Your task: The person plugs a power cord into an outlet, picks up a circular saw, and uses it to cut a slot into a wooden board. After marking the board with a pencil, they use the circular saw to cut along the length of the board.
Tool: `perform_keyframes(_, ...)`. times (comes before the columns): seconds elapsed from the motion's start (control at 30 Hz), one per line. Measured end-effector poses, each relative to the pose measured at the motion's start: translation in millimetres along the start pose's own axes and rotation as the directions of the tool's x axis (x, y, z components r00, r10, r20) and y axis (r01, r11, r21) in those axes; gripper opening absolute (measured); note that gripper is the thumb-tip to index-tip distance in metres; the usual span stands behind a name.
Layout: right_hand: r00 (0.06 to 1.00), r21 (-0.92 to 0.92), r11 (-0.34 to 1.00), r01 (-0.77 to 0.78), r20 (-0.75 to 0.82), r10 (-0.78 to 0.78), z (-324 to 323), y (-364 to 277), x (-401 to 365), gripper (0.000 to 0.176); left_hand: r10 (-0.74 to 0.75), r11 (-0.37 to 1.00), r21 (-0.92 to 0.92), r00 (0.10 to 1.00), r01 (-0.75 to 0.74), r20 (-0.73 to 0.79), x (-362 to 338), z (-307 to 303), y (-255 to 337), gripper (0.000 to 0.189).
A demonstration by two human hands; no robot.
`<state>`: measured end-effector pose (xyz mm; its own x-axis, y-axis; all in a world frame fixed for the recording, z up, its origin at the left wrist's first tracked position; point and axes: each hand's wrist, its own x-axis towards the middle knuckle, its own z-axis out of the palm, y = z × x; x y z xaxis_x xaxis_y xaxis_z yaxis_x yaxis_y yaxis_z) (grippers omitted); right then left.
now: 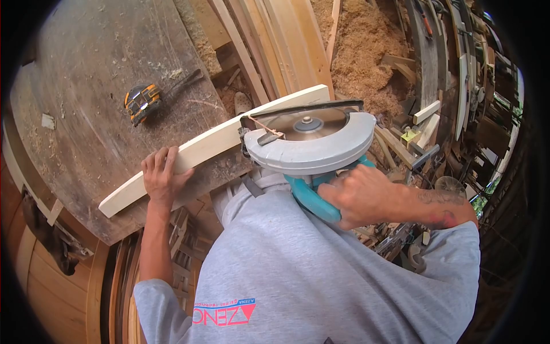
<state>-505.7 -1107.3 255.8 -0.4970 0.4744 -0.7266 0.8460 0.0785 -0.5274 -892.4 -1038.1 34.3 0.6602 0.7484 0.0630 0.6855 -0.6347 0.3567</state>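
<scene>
My right hand (364, 196) is wrapped round the teal handle of a circular saw (312, 155), close to my body. The saw's grey guard curves round a brownish round blade (306, 123), whose surface looks smeared. Under the saw's base lies a pale wooden board (209, 143), which reaches past the table's edge on the right. My left hand (164, 172) grips the board's left part, fingers over the top and thumb along the near side. Where the blade meets the board is hidden by the saw.
On the worn wooden table (103, 69) lies a black and orange tape measure (142, 104), with a dark slim tool (182, 83) beside it. Long planks (286, 46) stand beyond the table. A sawdust heap (366, 57) and wood offcuts (427, 112) lie at the right.
</scene>
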Motion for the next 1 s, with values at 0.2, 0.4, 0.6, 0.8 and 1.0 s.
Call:
perform_keyframes(0.2,1.000,0.044,0.999,-0.011,0.015,0.011,-4.9,-1.5,-0.2,0.019,0.003,1.000,0.001,1.000,-0.003,-0.005,-1.6,2.4,-1.4,0.068)
perform_keyframes(0.4,1.000,0.007,1.000,0.000,-0.007,0.000,-2.1,1.1,-1.1,0.026,0.008,1.000,0.006,1.000,-0.008,-0.014,-2.1,3.1,-1.8,0.068)
perform_keyframes(0.6,0.999,0.034,0.999,-0.022,0.038,0.021,-5.5,1.7,-0.3,0.017,0.014,1.000,0.009,1.000,-0.014,-0.019,-2.0,3.1,-1.5,0.068)
perform_keyframes(0.8,1.000,0.059,0.998,-0.009,0.010,0.008,-2.4,4.7,-0.8,0.016,0.014,1.000,-0.006,1.000,-0.014,-0.002,-3.2,2.7,-2.1,0.068)
perform_keyframes(1.0,1.000,0.052,0.999,-0.006,0.013,0.005,-1.1,7.3,0.1,0.016,0.018,1.000,-0.014,1.000,-0.018,-0.013,-2.1,2.8,-3.0,0.070)
